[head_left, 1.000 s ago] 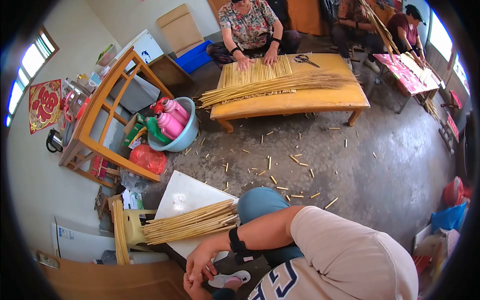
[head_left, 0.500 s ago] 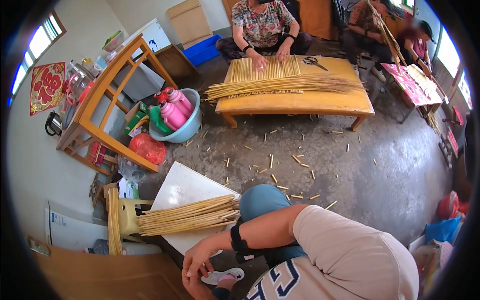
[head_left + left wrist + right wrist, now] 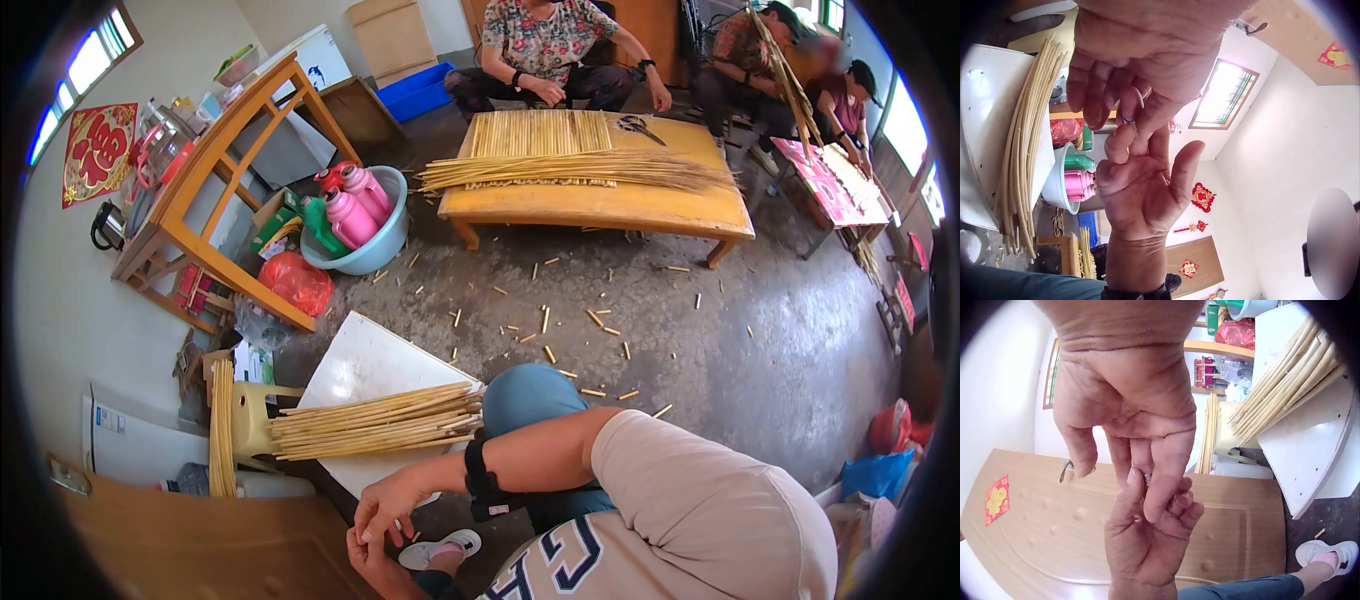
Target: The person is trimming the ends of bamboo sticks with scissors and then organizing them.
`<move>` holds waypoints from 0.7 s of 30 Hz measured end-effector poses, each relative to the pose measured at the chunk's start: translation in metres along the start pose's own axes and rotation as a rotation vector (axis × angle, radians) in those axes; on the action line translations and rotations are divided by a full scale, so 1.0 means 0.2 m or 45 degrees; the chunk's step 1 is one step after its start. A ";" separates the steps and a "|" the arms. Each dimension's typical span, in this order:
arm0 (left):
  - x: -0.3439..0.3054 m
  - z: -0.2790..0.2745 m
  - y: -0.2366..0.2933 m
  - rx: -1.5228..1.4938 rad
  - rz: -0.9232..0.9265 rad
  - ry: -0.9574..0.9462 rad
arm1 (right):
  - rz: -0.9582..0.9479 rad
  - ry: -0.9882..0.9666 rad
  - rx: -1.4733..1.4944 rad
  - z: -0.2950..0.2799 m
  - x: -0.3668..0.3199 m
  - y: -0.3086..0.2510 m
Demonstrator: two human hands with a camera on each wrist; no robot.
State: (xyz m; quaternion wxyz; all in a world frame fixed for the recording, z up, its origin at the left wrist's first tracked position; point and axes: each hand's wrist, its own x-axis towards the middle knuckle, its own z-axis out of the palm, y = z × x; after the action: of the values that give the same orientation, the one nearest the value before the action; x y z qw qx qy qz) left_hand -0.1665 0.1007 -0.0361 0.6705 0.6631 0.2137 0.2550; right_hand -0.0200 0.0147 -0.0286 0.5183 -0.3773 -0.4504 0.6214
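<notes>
Both bare hands meet at the lower middle of the head view, left of the knee. My right hand (image 3: 388, 502) lies above, its fingers loosely bent and its thumb apart from them. Below it, my left hand (image 3: 372, 562) pinches a finger of the right hand with thumb and fingertips. A silver ring (image 3: 1147, 479) shows on that finger, close by the left thumb. Overlapping fingers partly hide the ring. Near the hands, a bundle of pale straw-coloured stalks (image 3: 375, 422) lies on a white board-like table (image 3: 350, 362).
More stalks (image 3: 222, 430) lean by a cream plastic stool (image 3: 256, 425). A wooden door (image 3: 200, 545) stands close on the left. Farther off, a person sits behind an orange table (image 3: 600, 205) with a stalk mat (image 3: 540, 132). Cut stalk bits litter the floor (image 3: 700, 350).
The head view has shifted, with the far table moving right and lower. My hands stay together at the fingers. The person across has taken both hands off the stalk mat.
</notes>
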 end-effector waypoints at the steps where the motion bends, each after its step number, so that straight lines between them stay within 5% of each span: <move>1: 0.00 0.01 0.02 -0.001 -0.008 -0.006 | 0.004 -0.008 0.005 0.00 0.00 -0.01; 21: -0.01 0.04 0.12 0.146 0.038 -0.027 | -0.079 0.108 -0.002 0.02 -0.04 -0.05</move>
State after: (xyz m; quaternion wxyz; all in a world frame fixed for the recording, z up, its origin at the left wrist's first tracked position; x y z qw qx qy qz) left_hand -0.1642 0.0923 -0.0121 0.6299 0.7062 0.2109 0.2450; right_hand -0.0193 0.0061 -0.0169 0.5557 -0.3897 -0.4399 0.5881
